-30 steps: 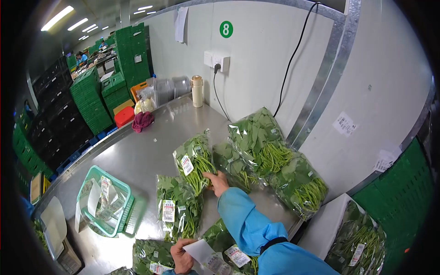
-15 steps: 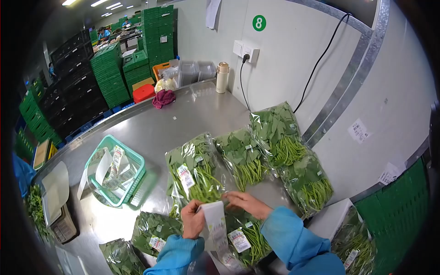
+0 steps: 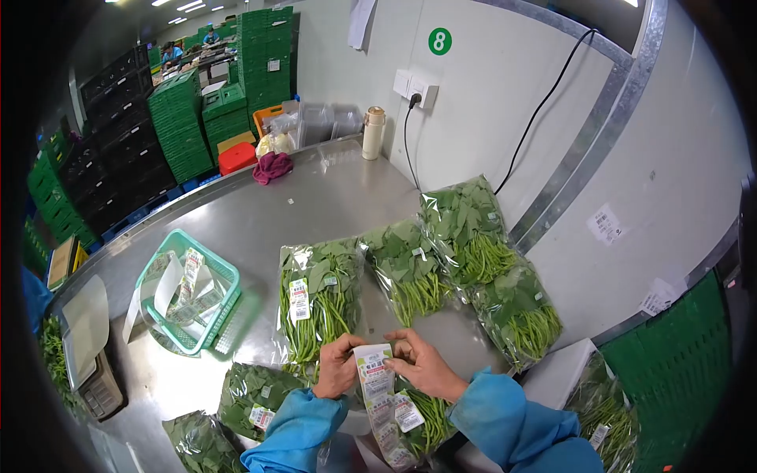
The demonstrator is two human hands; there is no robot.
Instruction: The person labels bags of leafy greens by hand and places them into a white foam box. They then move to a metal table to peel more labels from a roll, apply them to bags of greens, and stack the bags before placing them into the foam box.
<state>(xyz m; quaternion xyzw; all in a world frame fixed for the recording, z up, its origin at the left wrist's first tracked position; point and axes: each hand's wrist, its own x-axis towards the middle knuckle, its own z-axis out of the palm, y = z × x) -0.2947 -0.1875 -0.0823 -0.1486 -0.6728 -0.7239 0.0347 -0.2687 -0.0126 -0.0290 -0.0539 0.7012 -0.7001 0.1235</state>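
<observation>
Both hands hold a white strip of printed labels point(image 3: 377, 386) just above the near edge of the steel table point(image 3: 260, 221). My left hand point(image 3: 337, 366) grips its left side. At the strip's top right, my right hand point(image 3: 422, 364) pinches it with the fingertips. Under the strip lies a labelled bag of green stems point(image 3: 426, 418). Just beyond my hands lies a clear bag of leafy greens point(image 3: 315, 296) with a white label on it. To the right of that one, two unlabelled bags point(image 3: 410, 264) point(image 3: 465, 229) lie side by side.
A teal basket point(image 3: 189, 292) with loose label strips sits at left. More bags of greens point(image 3: 256, 394) lie near the front edge, another point(image 3: 524, 311) at right by the wall. A scale point(image 3: 91, 378) stands far left. Green crates point(image 3: 185, 126) are stacked behind; people work far back.
My right hand left the bag of greens and joined my left hand on the label strip. The view shifted down and closer to the table.
</observation>
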